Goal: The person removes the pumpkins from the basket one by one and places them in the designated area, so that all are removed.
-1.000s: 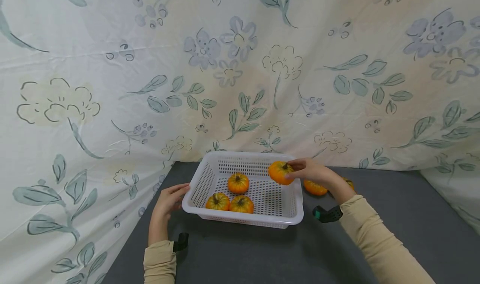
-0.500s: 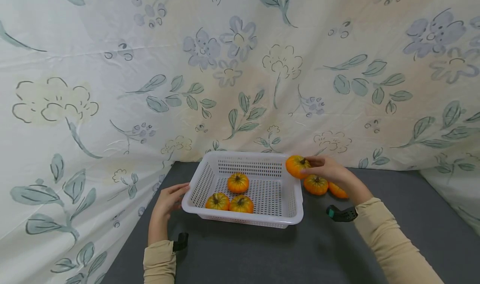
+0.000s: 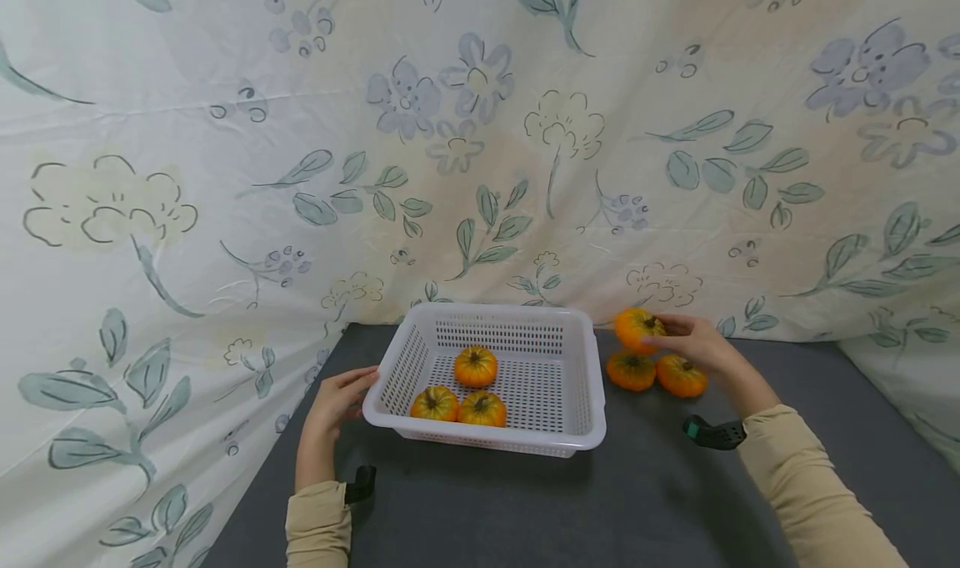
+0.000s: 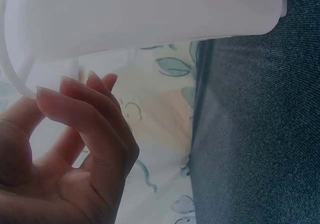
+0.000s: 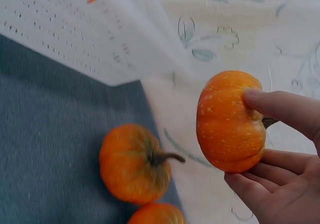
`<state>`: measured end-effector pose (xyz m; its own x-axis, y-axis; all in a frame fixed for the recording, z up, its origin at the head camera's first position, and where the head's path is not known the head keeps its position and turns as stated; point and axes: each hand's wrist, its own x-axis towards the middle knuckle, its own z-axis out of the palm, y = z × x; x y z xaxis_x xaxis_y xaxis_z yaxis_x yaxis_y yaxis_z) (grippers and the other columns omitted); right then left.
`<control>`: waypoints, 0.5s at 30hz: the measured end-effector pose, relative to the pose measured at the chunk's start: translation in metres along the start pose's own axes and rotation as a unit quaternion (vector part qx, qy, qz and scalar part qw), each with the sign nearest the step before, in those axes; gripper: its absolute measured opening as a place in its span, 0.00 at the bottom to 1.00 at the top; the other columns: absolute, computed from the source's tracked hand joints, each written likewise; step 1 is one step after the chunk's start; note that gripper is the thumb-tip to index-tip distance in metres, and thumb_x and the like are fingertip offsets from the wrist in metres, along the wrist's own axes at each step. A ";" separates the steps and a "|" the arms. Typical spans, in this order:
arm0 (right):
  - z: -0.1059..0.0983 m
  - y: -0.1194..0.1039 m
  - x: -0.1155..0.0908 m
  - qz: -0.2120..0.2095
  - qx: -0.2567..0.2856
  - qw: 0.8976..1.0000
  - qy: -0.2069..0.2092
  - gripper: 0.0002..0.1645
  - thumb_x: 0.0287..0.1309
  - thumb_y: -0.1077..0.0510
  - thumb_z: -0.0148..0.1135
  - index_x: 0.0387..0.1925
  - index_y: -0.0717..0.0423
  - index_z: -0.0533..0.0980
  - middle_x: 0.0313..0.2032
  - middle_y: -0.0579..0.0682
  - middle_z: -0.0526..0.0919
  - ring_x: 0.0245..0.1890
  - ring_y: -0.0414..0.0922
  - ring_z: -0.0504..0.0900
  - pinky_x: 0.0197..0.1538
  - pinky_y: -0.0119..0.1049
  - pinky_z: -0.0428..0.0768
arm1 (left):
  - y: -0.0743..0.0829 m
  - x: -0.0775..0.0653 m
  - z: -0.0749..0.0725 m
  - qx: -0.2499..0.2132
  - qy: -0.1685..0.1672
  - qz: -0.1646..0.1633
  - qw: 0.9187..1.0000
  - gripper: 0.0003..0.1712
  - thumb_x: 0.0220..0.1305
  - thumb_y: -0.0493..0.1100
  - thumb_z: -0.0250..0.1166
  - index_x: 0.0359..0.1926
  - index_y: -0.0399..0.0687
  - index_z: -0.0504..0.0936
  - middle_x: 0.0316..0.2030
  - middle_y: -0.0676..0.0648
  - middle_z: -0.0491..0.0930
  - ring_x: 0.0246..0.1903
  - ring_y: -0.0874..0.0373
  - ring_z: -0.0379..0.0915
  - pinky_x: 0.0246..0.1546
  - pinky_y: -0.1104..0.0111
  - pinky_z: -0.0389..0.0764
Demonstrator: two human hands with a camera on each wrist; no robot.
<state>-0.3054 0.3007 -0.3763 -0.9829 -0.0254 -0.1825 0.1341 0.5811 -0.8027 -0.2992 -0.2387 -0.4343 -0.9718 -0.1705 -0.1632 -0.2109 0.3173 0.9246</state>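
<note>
A white perforated plastic basket (image 3: 480,439) stands on the dark table, with several small orange pumpkins inside, among them a pumpkin (image 3: 476,366) behind two others. My left hand (image 3: 337,401) holds the basket's left rim; in the left wrist view its fingers (image 4: 95,119) curl beneath the rim. My right hand (image 3: 701,347) pinches another pumpkin (image 5: 230,121) between thumb and fingers, raised to the right of the basket. Just under it, two pumpkins, a nearer-to-basket pumpkin (image 3: 630,371) and a right-hand pumpkin (image 3: 681,376), sit side by side on the table.
The dark grey table (image 3: 480,518) reaches forward to a floral curtain (image 3: 480,176) hanging behind the basket. That curtain also closes in on the left and right sides. A black strap device sits on each wrist.
My right hand has carried the pumpkin from above the basket's right part, over the right rim, to above the pumpkins on the table. The left hand and basket have stayed in place.
</note>
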 end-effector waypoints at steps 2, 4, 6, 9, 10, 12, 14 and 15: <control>-0.004 0.005 -0.001 0.007 0.001 1.000 0.006 0.59 0.60 0.38 0.63 0.76 0.63 0.44 0.73 0.71 0.47 0.72 0.69 0.50 0.69 0.63 0.58 | 0.000 0.000 0.000 0.001 0.000 -0.001 1.000 0.31 0.63 0.56 0.65 0.61 0.43 0.77 0.56 0.38 0.79 0.35 0.61 0.80 0.33 0.68 0.78; -0.007 0.010 -0.001 0.010 0.003 1.000 0.011 0.60 0.59 0.37 0.63 0.76 0.64 0.43 0.73 0.71 0.45 0.73 0.70 0.48 0.68 0.65 0.56 | 0.000 0.000 0.000 0.000 -0.001 -0.002 1.000 0.31 0.63 0.56 0.65 0.61 0.43 0.77 0.56 0.39 0.79 0.36 0.61 0.79 0.34 0.68 0.78; -0.011 0.015 -0.001 0.008 0.013 1.000 0.016 0.59 0.60 0.38 0.63 0.76 0.63 0.42 0.74 0.71 0.44 0.73 0.70 0.46 0.68 0.66 0.55 | 0.000 -0.001 -0.001 -0.002 -0.001 -0.002 1.000 0.31 0.63 0.56 0.65 0.61 0.42 0.77 0.55 0.39 0.80 0.35 0.61 0.79 0.34 0.68 0.78; -0.016 0.022 -0.002 0.014 0.028 0.999 0.033 0.60 0.60 0.39 0.63 0.76 0.63 0.41 0.74 0.71 0.42 0.73 0.71 0.44 0.68 0.67 0.52 | 0.000 -0.001 -0.001 -0.005 -0.002 -0.001 1.000 0.32 0.63 0.56 0.65 0.62 0.42 0.77 0.54 0.41 0.80 0.35 0.62 0.79 0.34 0.68 0.78; -0.018 0.025 -0.002 0.017 0.034 0.999 0.036 0.60 0.60 0.40 0.63 0.76 0.63 0.40 0.74 0.70 0.41 0.73 0.71 0.43 0.69 0.67 0.51 | 0.000 -0.001 -0.001 -0.006 -0.003 0.000 1.000 0.31 0.63 0.56 0.65 0.62 0.42 0.77 0.54 0.41 0.80 0.35 0.62 0.79 0.34 0.68 0.78; -0.020 0.029 -0.002 0.023 0.044 0.998 0.047 0.60 0.61 0.40 0.63 0.76 0.62 0.39 0.74 0.70 0.40 0.73 0.70 0.42 0.69 0.67 0.49 | -0.001 -0.001 -0.002 -0.006 -0.004 0.002 1.000 0.31 0.64 0.56 0.65 0.62 0.42 0.77 0.54 0.41 0.80 0.36 0.62 0.79 0.34 0.68 0.78; -0.022 0.034 -0.003 0.032 0.053 0.996 0.060 0.60 0.61 0.40 0.63 0.76 0.62 0.39 0.75 0.69 0.39 0.73 0.70 0.41 0.70 0.67 0.49 | -0.001 -0.001 -0.002 -0.005 -0.005 0.004 1.000 0.31 0.64 0.56 0.65 0.62 0.42 0.77 0.54 0.42 0.81 0.36 0.63 0.79 0.34 0.69 0.78; -0.023 0.037 -0.003 0.036 0.056 0.996 0.066 0.60 0.61 0.41 0.62 0.76 0.62 0.38 0.75 0.69 0.39 0.74 0.70 0.41 0.70 0.66 0.49 | -0.001 -0.001 -0.002 -0.004 -0.005 0.004 1.000 0.31 0.64 0.56 0.65 0.62 0.42 0.77 0.53 0.42 0.81 0.36 0.63 0.79 0.33 0.69 0.78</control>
<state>-0.3002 0.3407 -0.3921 -0.9771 0.1243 -0.1725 0.2115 0.4827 -0.8499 -0.2983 -0.2405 -0.4343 -0.9746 -0.1584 -0.1586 -0.2017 0.3107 0.9289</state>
